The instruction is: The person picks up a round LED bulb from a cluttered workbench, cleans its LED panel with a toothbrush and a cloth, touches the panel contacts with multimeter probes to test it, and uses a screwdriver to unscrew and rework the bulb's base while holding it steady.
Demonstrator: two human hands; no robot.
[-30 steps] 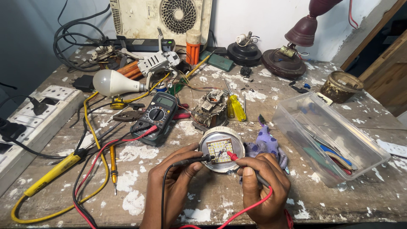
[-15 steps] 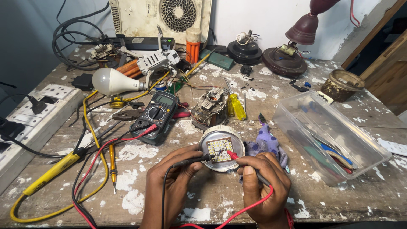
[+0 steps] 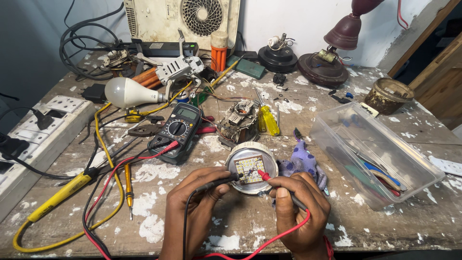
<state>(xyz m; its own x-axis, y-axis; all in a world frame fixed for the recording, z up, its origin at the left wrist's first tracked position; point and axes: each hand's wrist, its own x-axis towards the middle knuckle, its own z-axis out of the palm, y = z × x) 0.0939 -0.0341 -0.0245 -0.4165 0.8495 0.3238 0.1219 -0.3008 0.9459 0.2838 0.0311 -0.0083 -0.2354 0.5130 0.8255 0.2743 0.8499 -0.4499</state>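
A person sits at a worn wooden workbench [image 3: 231,226] flecked with white paint, seen from above. The left hand [image 3: 195,202] is closed around a black multimeter probe [image 3: 219,181], its tip resting on the left edge of a small square LED board [image 3: 250,168]. The right hand [image 3: 298,209] pinches a red multimeter probe [image 3: 264,175], its tip touching the same board from the right. The board sits inside a round white bulb housing [image 3: 252,167] that lies face-up on the bench just ahead of both hands. Red and black leads trail left and back to a dark digital multimeter with a round dial [image 3: 177,132], which lies near the housing, to its upper left.

Around it lie a white light bulb [image 3: 126,92], a yellow soldering iron [image 3: 62,191], a yellow-handled screwdriver [image 3: 267,119], a purple cloth [image 3: 303,161] and a clear plastic box of tools [image 3: 370,154].

The two probe tips sit very close together on a crowded board; judging from this, a small slip could bridge neighbouring solder pads or lose contact. The housing looks loose on the bench and might roll or shift under pressure, as neither hand visibly braces it.

The meter's display is too small to read. The exact pads touched cannot be made out. Both forearms are cut off at the bottom edge, and the right palm hides part of the red probe's handle.
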